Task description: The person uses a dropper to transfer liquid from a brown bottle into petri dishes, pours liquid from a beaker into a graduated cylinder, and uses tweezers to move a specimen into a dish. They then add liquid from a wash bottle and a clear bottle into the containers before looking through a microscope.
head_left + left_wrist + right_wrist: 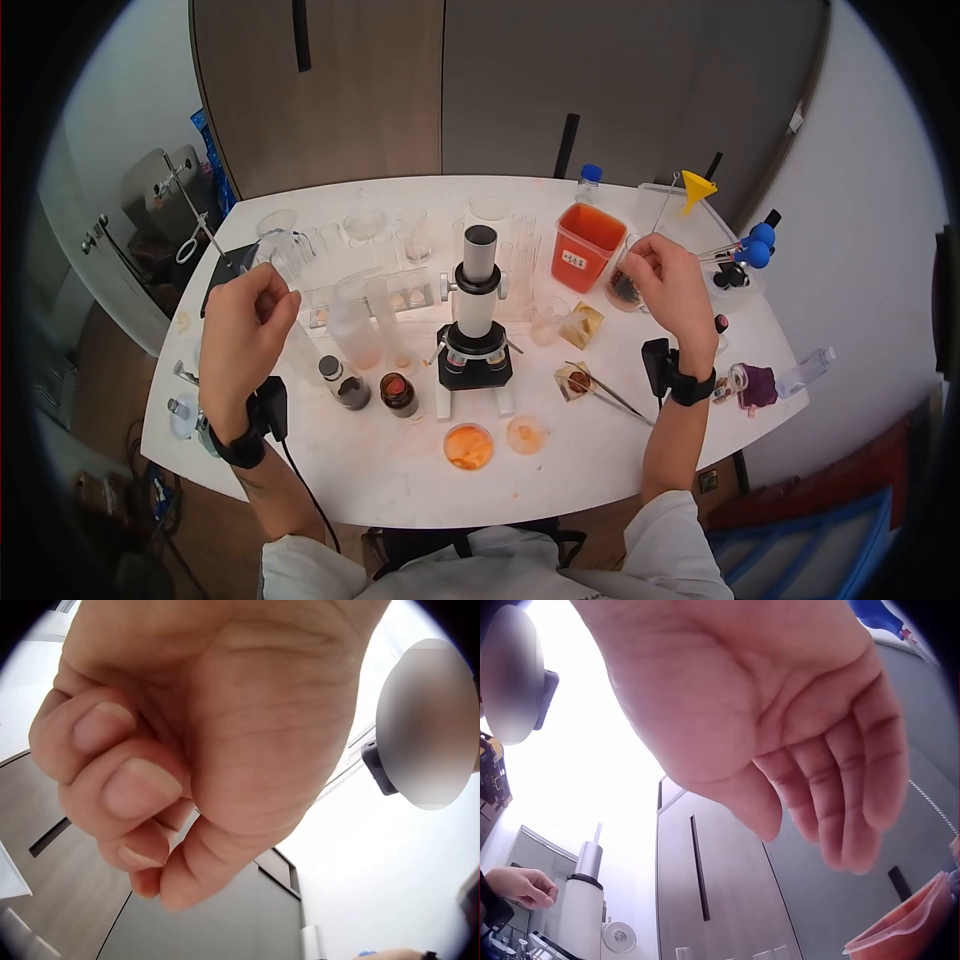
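Note:
My left hand [248,325] is raised over the left side of the table, fingers curled in and the thumb tip meeting the index finger. Nothing shows between those fingers in the left wrist view [142,817]. A clear glass jug [288,255] stands just beyond it. On the other side my right hand [672,290] hovers with fingers slightly bent and apart, palm bare in the right wrist view. It overlaps a glass jar [622,290] of dark bits in the head view, beside an orange-red bin [588,248]. Between the hands stands a black-and-white microscope [478,310].
Dark bottles [398,394] and a petri dish [468,446] with orange contents sit near the front. Tweezers [615,388] lie by a brown sample on paper [576,381]. Test tubes line the back. A yellow funnel [697,190] and metal stand [195,215] flank the table.

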`<state>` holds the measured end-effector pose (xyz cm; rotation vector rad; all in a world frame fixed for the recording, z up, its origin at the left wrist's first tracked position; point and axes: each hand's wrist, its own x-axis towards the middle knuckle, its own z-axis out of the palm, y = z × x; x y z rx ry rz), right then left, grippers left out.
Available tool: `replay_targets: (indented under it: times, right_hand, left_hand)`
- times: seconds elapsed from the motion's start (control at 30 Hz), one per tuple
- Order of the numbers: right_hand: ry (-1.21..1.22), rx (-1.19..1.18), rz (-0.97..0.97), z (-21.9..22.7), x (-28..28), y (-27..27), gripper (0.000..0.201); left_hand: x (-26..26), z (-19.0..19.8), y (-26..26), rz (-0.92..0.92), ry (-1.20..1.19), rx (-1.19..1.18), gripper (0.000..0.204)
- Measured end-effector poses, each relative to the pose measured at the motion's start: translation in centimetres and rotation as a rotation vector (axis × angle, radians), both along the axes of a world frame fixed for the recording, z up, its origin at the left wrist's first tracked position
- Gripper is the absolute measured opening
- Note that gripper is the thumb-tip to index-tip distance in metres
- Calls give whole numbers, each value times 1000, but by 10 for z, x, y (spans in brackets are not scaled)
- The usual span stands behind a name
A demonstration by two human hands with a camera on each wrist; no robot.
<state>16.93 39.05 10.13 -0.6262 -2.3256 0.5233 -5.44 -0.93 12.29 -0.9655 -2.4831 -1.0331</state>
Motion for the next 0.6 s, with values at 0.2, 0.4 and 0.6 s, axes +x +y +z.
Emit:
replay_targets:
  times: [0.2,0.4,0.6]
  right_hand:
    - [34,-75,46,-9,-4,7,20]
    - [-50,-177,144,-9,-7,-15,18]
    - [-109,-281,243,-6,-7,-37,14]
  left_hand:
    - [-6,0,-3,10,5,-77,6]
    - [-2,-11,-6,18,-83,-161,7]
    - [-16,-48,-24,49,-149,123,20]
